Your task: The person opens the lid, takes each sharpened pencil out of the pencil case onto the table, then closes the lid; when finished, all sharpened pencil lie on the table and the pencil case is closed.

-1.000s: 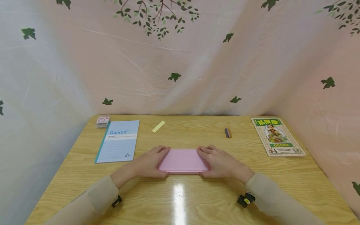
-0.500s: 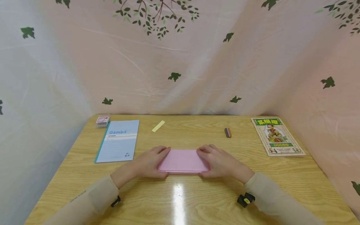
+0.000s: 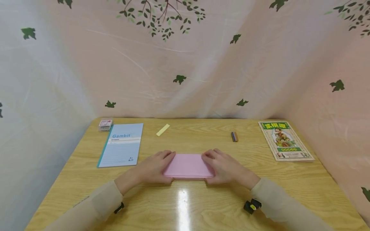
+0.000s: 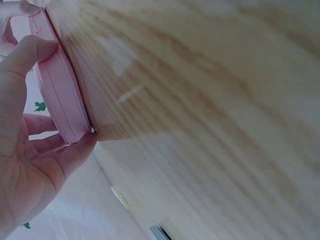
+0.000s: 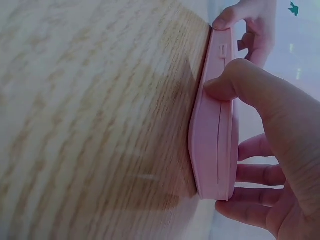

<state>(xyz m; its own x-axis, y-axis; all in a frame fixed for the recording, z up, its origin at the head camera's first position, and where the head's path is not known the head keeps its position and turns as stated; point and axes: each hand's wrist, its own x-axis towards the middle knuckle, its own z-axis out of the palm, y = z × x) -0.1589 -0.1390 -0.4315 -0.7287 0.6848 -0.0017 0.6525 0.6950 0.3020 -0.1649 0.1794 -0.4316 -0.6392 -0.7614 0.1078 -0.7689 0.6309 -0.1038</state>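
A pink, hard-sided pencil case (image 3: 189, 165) lies closed and flat on the wooden table, in front of the person. In the head view the left hand (image 3: 156, 166) grips its left end and the right hand (image 3: 224, 168) grips its right end. Each thumb lies along the near side while the other fingers reach round the ends and far side. Both wrist views show the case edge-on; a small clasp (image 5: 223, 51) and a lid seam run along its near side. The contents are hidden.
A blue notebook (image 3: 121, 147) lies left, with a small clear box (image 3: 105, 125) at its upper corner. Beyond the case are a yellow paper strip (image 3: 163, 130) and a small dark-and-brown block (image 3: 234, 137). An illustrated booklet (image 3: 286, 141) lies right. Printed curtains (image 3: 185, 96) stand behind the table.
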